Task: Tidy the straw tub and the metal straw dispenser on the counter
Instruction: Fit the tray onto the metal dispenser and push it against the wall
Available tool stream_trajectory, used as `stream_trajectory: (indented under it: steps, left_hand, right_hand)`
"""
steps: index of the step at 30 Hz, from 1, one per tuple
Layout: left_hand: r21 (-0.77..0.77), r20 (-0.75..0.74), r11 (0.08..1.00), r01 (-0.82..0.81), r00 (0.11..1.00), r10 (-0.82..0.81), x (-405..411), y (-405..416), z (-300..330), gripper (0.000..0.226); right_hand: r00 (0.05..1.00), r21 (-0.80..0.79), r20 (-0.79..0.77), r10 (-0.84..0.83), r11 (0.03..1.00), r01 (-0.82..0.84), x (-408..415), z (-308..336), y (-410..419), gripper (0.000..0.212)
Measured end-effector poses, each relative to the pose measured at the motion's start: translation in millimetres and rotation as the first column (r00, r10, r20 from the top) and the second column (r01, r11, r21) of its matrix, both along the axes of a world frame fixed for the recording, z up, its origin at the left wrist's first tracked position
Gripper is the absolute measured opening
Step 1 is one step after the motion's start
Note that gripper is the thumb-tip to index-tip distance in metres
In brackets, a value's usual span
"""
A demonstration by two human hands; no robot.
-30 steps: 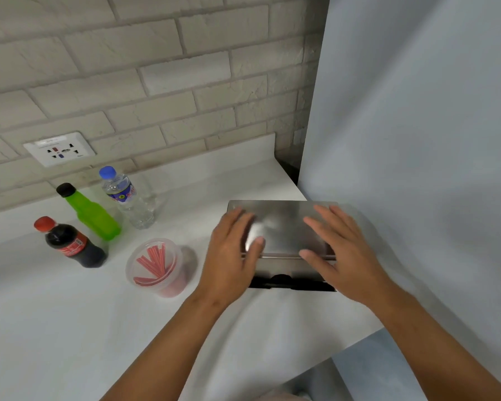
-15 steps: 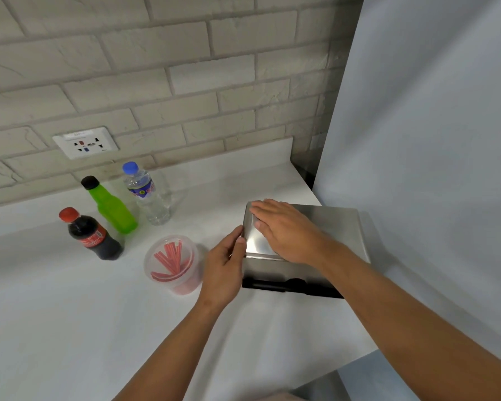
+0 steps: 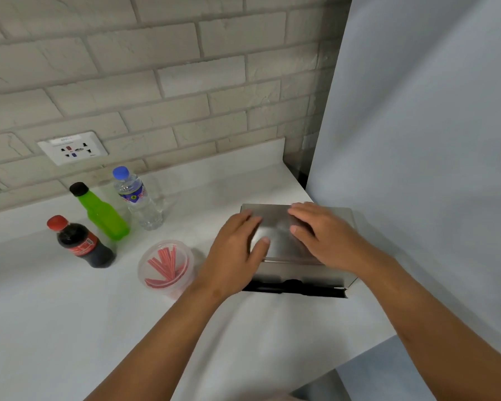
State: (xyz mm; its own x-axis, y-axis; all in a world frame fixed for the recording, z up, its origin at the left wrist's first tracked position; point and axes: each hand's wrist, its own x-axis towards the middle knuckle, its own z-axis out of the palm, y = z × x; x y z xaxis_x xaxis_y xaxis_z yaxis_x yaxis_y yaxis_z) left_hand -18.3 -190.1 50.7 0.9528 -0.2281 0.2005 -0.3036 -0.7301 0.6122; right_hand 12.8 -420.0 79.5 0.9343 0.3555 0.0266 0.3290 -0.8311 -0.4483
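Observation:
The metal straw dispenser (image 3: pixel 275 241), a brushed steel box with a black slot along its front, stands at the counter's right end. My left hand (image 3: pixel 235 256) grips its left edge, with the thumb on the lid. My right hand (image 3: pixel 321 235) lies flat on the lid with nothing in its fingers. Left of the dispenser stands the clear round straw tub (image 3: pixel 141 266), uncovered, with several red-and-white straws (image 3: pixel 164 263) inside. The tub almost touches my left wrist.
A cola bottle (image 3: pixel 81 244), a green bottle (image 3: pixel 103 217) and a water bottle (image 3: pixel 138 199) stand behind the tub near the brick wall. A wall socket (image 3: pixel 73 147) sits above them. A tall grey panel (image 3: pixel 417 140) bounds the white counter (image 3: pixel 70 314) on the right.
My right hand slid from the lid's left end toward its middle and right. My left hand moved up from the dispenser's left side onto its top left edge.

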Motion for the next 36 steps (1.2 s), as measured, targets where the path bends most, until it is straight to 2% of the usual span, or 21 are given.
stream_trajectory:
  steps: [3,5,10,17,22,27,30,33,36]
  left_hand:
    - [0.316,0.027,0.937,0.147,0.986,-0.163,14.3,-21.1,12.3,0.06]
    - [0.44,-0.022,0.872,0.215,0.973,-0.229,23.7,-37.8,15.5,0.068]
    - [0.533,-0.035,0.79,0.303,0.941,-0.337,36.6,-70.3,14.8,0.067]
    - [0.557,-0.047,0.775,0.297,0.944,-0.328,37.8,-74.0,6.8,0.069]
    - [0.5,-0.041,0.821,0.275,0.955,-0.294,35.7,-69.2,8.9,0.073]
    - [0.425,-0.025,0.905,0.024,1.0,-0.015,20.3,-48.5,5.6,0.081]
    - [0.182,-0.101,0.977,-0.107,0.987,0.126,6.3,-23.8,-6.2,0.086]
    - [-0.141,-0.253,0.98,-0.139,0.962,0.1,-11.6,-12.1,-14.0,0.089]
    - [-0.279,-0.247,0.944,-0.175,0.963,0.106,-22.9,-14.0,-21.2,0.085]
  right_hand:
    - [0.997,-0.022,0.005,-0.079,0.997,0.079,-7.2,-0.8,-32.5,0.039]
    - [0.993,-0.013,-0.006,-0.119,0.993,0.119,-9.1,-5.0,-45.7,0.039]
    - [0.983,0.048,-0.005,-0.183,0.982,0.183,-13.5,-23.5,-48.3,0.049]
    - [0.982,0.112,0.023,-0.189,0.976,0.185,-13.5,-34.3,-52.0,0.048]
    - [0.964,0.169,-0.001,-0.265,0.95,0.261,-15.6,-35.6,-49.9,0.052]
    - [0.916,0.299,-0.125,-0.381,0.866,0.401,-37.9,-42.3,-48.8,0.067]
    - [0.911,0.42,-0.205,-0.357,0.809,0.411,-58.1,-45.1,-49.2,0.073]
    - [0.92,0.533,-0.25,-0.303,0.75,0.392,-70.1,-46.5,-50.5,0.073]
    - [0.938,0.488,-0.214,-0.274,0.801,0.346,-72.9,-50.8,-52.6,0.084]
